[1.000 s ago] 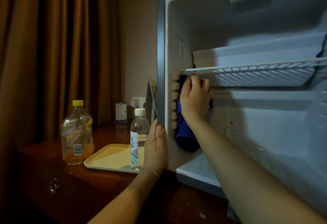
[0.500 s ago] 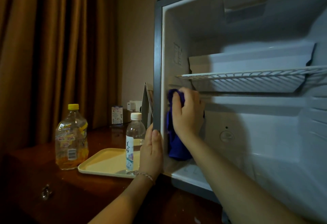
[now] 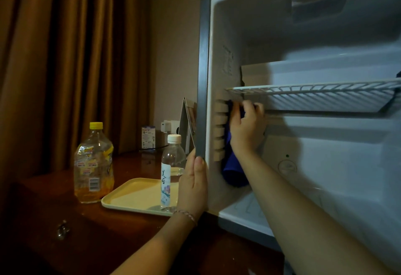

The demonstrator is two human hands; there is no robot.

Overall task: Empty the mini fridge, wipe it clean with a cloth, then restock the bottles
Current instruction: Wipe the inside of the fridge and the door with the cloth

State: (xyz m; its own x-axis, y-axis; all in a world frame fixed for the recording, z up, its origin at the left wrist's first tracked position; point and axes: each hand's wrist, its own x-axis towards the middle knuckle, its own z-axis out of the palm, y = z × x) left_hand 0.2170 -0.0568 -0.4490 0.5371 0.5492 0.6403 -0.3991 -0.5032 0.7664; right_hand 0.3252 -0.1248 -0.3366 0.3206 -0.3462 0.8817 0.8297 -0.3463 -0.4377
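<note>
Forearms reach in from the bottom edge, both aimed at the open grey-framed mini fridge [image 3: 202,75] standing on the dark wooden cabinet top [image 3: 130,231]. Nearest, the left hand [image 3: 193,185] grips the fridge's front left edge low down, thumb laid flat up the frame, a thin bracelet at the wrist. Just left of it, the pale yellow plastic tray [image 3: 134,196] lies flat with a clear white-capped water bottle [image 3: 171,170] standing upright on it, long axis vertical. Beside the tray, off it, a larger yellow-capped bottle of amber drink [image 3: 93,164] also stands upright on the wood. Further in, the right hand [image 3: 247,129] clutches the dark blue cloth [image 3: 233,166], fingers curled round its top, pressing it to the inner left wall next to the ribbed shelf slots. The cloth hangs lengthwise, its long axis running down below the wrist. Right above the knuckles, the white wire shelf [image 3: 314,94] stretches level across the fridge. Beyond, brown curtains [image 3: 65,57] hang behind the cabinet.
</note>
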